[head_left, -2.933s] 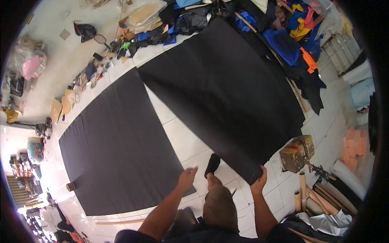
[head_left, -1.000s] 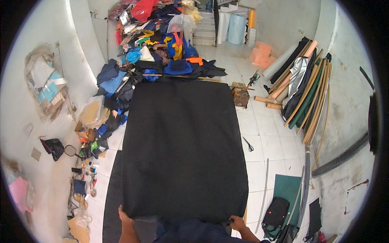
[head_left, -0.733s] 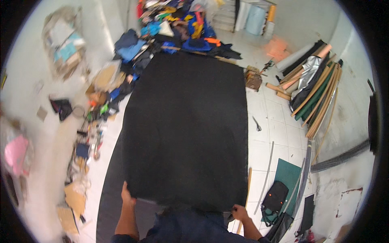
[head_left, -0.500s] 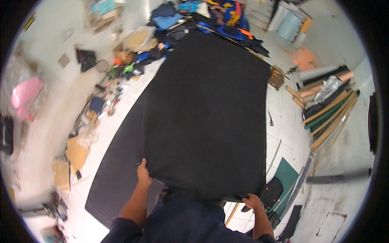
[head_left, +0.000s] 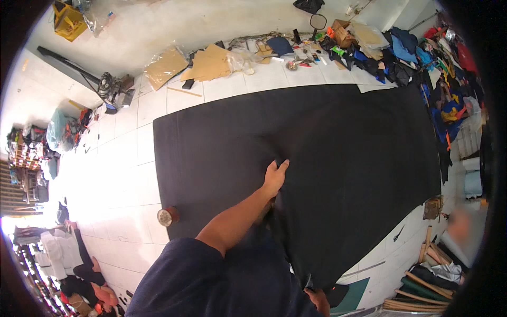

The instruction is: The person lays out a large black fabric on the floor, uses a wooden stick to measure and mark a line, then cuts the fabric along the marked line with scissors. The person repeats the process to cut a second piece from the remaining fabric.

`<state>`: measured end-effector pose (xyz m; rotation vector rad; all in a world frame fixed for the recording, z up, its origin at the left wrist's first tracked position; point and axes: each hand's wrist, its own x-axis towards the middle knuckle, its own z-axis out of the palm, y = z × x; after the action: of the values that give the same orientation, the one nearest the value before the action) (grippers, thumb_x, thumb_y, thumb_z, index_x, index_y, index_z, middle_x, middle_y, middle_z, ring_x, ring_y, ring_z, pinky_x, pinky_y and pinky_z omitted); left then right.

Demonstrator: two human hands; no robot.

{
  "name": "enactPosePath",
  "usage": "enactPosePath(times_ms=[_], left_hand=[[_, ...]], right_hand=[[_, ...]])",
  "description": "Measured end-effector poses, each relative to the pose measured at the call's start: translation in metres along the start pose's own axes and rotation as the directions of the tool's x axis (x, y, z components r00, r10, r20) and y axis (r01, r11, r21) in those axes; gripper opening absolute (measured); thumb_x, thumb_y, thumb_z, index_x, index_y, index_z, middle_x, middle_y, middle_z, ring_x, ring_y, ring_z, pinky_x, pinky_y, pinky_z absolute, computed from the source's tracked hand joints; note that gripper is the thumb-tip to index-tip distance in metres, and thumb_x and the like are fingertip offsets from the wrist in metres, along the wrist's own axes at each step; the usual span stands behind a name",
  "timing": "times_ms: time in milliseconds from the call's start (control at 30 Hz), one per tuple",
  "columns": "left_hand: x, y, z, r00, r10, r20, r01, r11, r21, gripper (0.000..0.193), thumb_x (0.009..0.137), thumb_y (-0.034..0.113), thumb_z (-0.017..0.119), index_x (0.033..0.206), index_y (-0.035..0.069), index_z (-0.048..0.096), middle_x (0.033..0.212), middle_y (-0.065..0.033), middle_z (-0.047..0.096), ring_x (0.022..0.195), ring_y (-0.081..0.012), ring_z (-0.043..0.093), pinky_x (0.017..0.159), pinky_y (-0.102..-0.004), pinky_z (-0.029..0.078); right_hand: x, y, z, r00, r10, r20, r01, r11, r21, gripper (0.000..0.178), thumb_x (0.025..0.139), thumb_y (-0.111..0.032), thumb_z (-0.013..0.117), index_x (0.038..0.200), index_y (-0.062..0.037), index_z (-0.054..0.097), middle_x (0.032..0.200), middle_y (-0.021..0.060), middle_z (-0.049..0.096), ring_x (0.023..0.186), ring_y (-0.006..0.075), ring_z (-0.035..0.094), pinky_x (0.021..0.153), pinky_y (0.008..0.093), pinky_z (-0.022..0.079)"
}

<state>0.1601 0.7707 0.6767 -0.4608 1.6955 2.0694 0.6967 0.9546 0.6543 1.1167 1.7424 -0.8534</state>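
A wide sheet of black cloth (head_left: 359, 158) lies in front of me, partly over a second black layer (head_left: 211, 142) that shows on the left. My left hand (head_left: 274, 178) pinches the upper sheet's edge near the middle, pulling it into folds. Down by the lower rim, my right hand (head_left: 318, 301) is closed on the same sheet's near corner. Only part of that hand shows; my body and the picture's edge hide the rest.
A round tin-like block (head_left: 168, 216) stands at the cloth's left edge. Scissors (head_left: 398, 233) lie on the white tiles at right, near long rolls (head_left: 422, 288) and a green mat (head_left: 354, 296). Cardboard pieces (head_left: 208, 62) line the wall; a heap of cloth (head_left: 454, 111) fills the far right.
My view has swung to the left, so the cloth now lies crosswise. My left hand has moved farther from my body with the edge; both hands keep their hold.
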Motion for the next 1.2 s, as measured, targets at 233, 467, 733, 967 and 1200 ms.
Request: enactPosePath(times_ms=[233,467,733,967,1200], left_hand=[[0.009,0.022,-0.072,1.0,0.022,-0.013,-0.015,0.922,0.386,0.044,0.091,0.037,0.067,0.082,-0.005,0.057,0.076,-0.0104,0.058,0.074,-0.0184,0.05,0.07,-0.0409,0.046],[0.049,0.072,-0.188,0.977,-0.096,0.191,0.102,0.995,-0.022,0.043,0.097,0.021,0.054,0.127,-0.01,0.052,0.123,-0.0232,0.059,0.113,-0.0338,0.062,0.092,-0.0465,0.055],[0.14,0.07,-0.388,0.983,-0.158,0.094,0.118,0.933,0.339,0.055,0.098,0.029,0.055,0.134,-0.012,0.045,0.134,-0.0245,0.054,0.117,-0.0361,0.059,0.098,-0.0452,0.051],[0.079,0.151,-0.449,0.957,-0.284,0.064,0.22,0.849,0.48,0.059,0.098,0.034,0.054,0.135,-0.011,0.044,0.134,-0.0258,0.054,0.113,-0.0387,0.061,0.092,-0.0526,0.054],[0.085,0.145,-0.578,0.972,-0.203,0.117,0.123,0.868,0.481,0.06,0.096,0.037,0.055,0.133,-0.01,0.047,0.13,-0.0246,0.056,0.109,-0.0375,0.063,0.088,-0.0512,0.056]], right_hand=[[-0.038,-0.023,0.152,0.981,0.014,-0.194,-0.024,0.998,-0.05,0.051,0.083,-0.048,0.065,0.104,-0.0024,0.073,0.105,0.03,0.068,0.108,0.0464,0.063,0.092,0.0515,0.051],[-0.084,-0.179,0.269,0.934,0.276,-0.227,-0.266,0.961,0.075,0.04,0.085,-0.039,0.062,0.108,-0.008,0.074,0.113,0.0194,0.071,0.11,0.0374,0.067,0.093,0.0518,0.053],[-0.13,-0.323,0.423,0.829,0.504,-0.244,-0.463,0.862,0.208,0.036,0.084,-0.029,0.07,0.116,-0.0114,0.07,0.12,0.0111,0.071,0.116,0.0286,0.065,0.105,0.0545,0.039],[-0.219,-0.367,0.455,0.775,0.583,-0.246,-0.539,0.812,0.224,0.033,0.079,-0.021,0.073,0.11,-0.0111,0.072,0.113,0.0089,0.074,0.11,0.0264,0.069,0.099,0.0555,0.043],[-0.254,-0.375,0.551,0.808,0.581,-0.099,-0.54,0.796,0.273,0.028,0.077,-0.018,0.074,0.104,-0.0131,0.077,0.112,0.0103,0.074,0.106,0.0289,0.071,0.091,0.0515,0.051]])
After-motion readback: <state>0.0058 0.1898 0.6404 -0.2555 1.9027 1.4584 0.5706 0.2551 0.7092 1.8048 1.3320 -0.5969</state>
